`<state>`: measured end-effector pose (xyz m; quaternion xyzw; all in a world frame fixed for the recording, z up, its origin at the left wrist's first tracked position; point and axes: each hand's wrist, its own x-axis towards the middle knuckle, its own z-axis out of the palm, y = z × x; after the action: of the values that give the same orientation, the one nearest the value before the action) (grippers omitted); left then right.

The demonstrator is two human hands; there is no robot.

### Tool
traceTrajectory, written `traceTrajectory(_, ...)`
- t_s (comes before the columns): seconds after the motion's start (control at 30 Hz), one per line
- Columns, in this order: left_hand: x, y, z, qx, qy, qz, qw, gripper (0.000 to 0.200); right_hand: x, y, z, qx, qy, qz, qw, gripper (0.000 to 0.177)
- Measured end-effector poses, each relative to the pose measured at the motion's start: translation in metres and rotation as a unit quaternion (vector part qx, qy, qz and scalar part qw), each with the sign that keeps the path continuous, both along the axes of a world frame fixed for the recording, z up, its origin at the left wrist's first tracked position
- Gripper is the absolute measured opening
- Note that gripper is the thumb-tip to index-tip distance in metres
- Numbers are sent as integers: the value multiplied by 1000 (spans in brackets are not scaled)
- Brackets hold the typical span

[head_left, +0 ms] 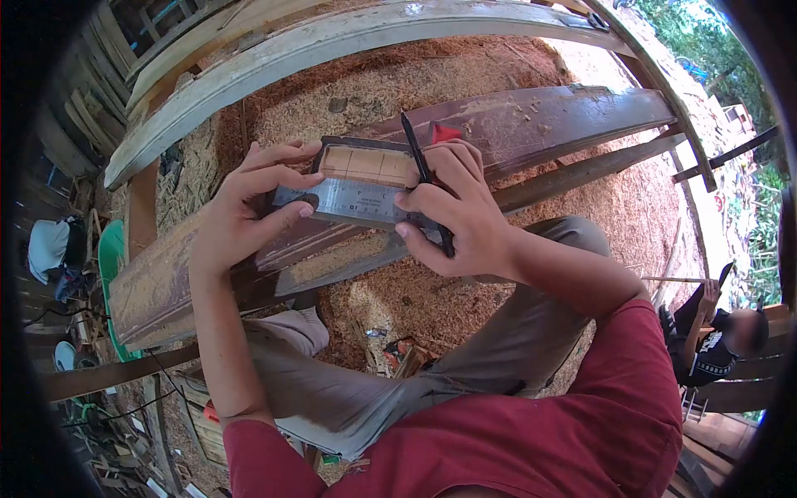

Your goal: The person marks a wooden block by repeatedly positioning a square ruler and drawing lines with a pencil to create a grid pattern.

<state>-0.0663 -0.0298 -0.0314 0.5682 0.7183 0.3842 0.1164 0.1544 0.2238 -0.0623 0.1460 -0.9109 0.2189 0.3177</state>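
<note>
My left hand (pixel 249 199) holds the left end of a metal ruler (pixel 357 199) between thumb and fingers. The ruler lies across a small wooden block (pixel 365 163) with a dark edge and several thin lines on its pale face. A black pencil-like tool (pixel 412 145) stands slanted in my right hand (pixel 452 203); its fingers are closed around it, and the thumb touches the ruler's right end. Block and ruler are over a long reddish-brown beam (pixel 531 124). Just behind my right fingers shows a red object (pixel 446 132).
A long whitish plank (pixel 274 62) crosses behind the beam. Wood shavings (pixel 398 87) cover the ground. A green chair-like object (pixel 112 266) stands at the left. Another person (pixel 714 344) is at the far right, holding a long thin stick.
</note>
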Motion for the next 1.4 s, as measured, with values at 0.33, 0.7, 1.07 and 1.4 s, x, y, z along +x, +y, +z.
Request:
traceTrajectory(0.33,1,0,-6,19,17,5,1000,35,1,4,2,-28,-11,19,999,36)
traceTrajectory(0.7,3,-1,-8,32,23,4,999,34,0,7,0,-28,-27,27,999,32)
traceTrajectory(1.07,7,-3,-3,1,35,6,999,34,0,8,2,-25,-20,32,999,32)
traceTrajectory(1.4,7,-7,8,-23,72,3,997,41,0,9,8,5,-31,25,999,30)
